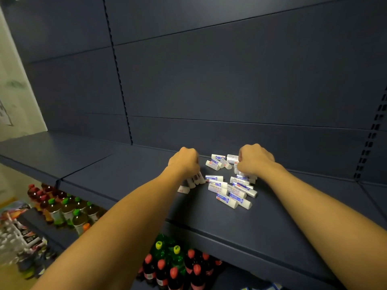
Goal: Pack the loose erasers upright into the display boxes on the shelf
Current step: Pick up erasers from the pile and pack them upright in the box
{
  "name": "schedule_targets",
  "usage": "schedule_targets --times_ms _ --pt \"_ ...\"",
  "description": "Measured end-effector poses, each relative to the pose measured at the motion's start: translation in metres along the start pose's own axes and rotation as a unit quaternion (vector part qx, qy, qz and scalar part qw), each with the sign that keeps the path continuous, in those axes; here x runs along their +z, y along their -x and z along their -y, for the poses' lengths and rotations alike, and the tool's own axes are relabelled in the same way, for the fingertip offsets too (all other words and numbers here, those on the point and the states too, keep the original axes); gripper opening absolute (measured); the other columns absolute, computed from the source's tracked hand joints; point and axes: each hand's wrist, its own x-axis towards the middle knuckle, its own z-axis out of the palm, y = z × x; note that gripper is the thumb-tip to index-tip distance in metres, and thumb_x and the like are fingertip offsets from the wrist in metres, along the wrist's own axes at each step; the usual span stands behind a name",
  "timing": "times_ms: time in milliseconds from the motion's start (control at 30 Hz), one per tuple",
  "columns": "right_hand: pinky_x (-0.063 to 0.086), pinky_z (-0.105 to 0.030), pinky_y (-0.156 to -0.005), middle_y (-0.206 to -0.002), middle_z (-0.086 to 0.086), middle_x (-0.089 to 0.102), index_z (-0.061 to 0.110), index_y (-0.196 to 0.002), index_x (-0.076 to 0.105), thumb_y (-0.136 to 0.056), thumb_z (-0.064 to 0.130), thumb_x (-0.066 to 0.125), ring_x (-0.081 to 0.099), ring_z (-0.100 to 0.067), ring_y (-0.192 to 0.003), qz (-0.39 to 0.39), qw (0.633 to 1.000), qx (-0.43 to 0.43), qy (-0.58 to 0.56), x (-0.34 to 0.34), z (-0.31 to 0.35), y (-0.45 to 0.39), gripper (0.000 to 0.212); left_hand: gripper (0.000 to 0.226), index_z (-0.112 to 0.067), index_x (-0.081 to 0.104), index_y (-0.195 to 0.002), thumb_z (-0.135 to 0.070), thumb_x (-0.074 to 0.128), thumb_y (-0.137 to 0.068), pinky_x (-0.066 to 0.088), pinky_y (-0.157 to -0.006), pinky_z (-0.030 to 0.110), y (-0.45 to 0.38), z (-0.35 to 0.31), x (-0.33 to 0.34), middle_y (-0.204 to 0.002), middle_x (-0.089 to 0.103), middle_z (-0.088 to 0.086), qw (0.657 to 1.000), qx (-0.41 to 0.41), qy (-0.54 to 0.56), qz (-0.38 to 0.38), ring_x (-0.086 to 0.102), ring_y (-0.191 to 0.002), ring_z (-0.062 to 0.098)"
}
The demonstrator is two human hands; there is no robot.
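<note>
Several white erasers in blue-printed sleeves lie loose in a pile on the dark blue shelf. A few more erasers lie farther back between my hands. My left hand is closed over a small bunch of erasers whose ends stick out below the fist. My right hand is closed on erasers at the pile's right rear edge. No display box is in view.
The shelf's dark back panel rises right behind the hands. Below the shelf stand bottles with green caps at the left and bottles with red and yellow caps under its front edge.
</note>
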Motion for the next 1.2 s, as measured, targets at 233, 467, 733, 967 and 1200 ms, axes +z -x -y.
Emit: schedule_targets --times_ms 233,467,733,967,1200 --pt "0.059 -0.038 -0.076 -0.097 -0.007 0.067 0.013 -0.099 0.067 -0.083 0.016 0.061 0.066 -0.027 -0.086 -0.006 0.999 0.002 -0.031 0.006 -0.003 -0.049 0.018 0.026 -0.011 0.054 -0.090 -0.030 0.072 -0.090 0.052 -0.065 0.033 -0.068 -0.025 0.014 -0.085 0.056 0.007 0.994 -0.065 0.087 0.026 0.055 -0.071 0.021" --pt "0.060 -0.040 -0.076 -0.092 -0.005 0.067 0.016 -0.093 0.068 -0.081 0.011 0.058 0.065 -0.026 -0.083 -0.002 0.999 0.003 -0.040 0.000 -0.003 -0.072 0.017 0.047 -0.013 0.059 -0.100 -0.041 0.087 -0.074 0.059 -0.074 0.033 -0.093 -0.040 0.025 -0.097 0.063 0.007 0.985 -0.096 0.104 0.095 0.066 -0.089 0.024" --pt "0.060 -0.042 -0.079 -0.094 -0.003 0.066 0.020 -0.092 0.067 -0.082 0.010 0.059 0.065 -0.024 -0.086 0.008 0.998 0.012 -0.057 0.007 0.002 -0.078 0.016 0.022 -0.012 0.050 -0.080 -0.009 0.071 -0.085 0.039 -0.036 0.023 -0.098 -0.014 0.006 -0.080 0.055 0.006 0.990 -0.079 0.035 0.113 0.056 -0.057 0.016" --pt "0.061 -0.044 -0.079 -0.089 -0.001 0.066 0.021 -0.083 0.066 -0.081 0.010 0.060 0.065 -0.024 -0.084 0.009 0.998 0.016 -0.063 0.014 0.010 -0.081 0.013 0.026 -0.013 0.058 -0.080 -0.024 0.082 -0.082 0.043 -0.040 0.022 -0.111 0.017 0.007 -0.070 0.062 0.005 0.988 -0.072 0.074 0.117 0.058 -0.051 0.016" --pt "0.061 -0.044 -0.081 -0.091 -0.002 0.068 0.022 -0.080 0.068 -0.081 0.009 0.060 0.066 -0.023 -0.085 0.023 0.998 0.022 -0.060 0.027 0.020 -0.083 0.015 0.023 -0.017 0.075 -0.108 -0.009 0.063 -0.091 0.047 -0.081 0.021 -0.120 0.042 0.007 -0.109 0.071 0.001 0.984 0.148 -0.016 0.094 0.064 -0.100 0.019"
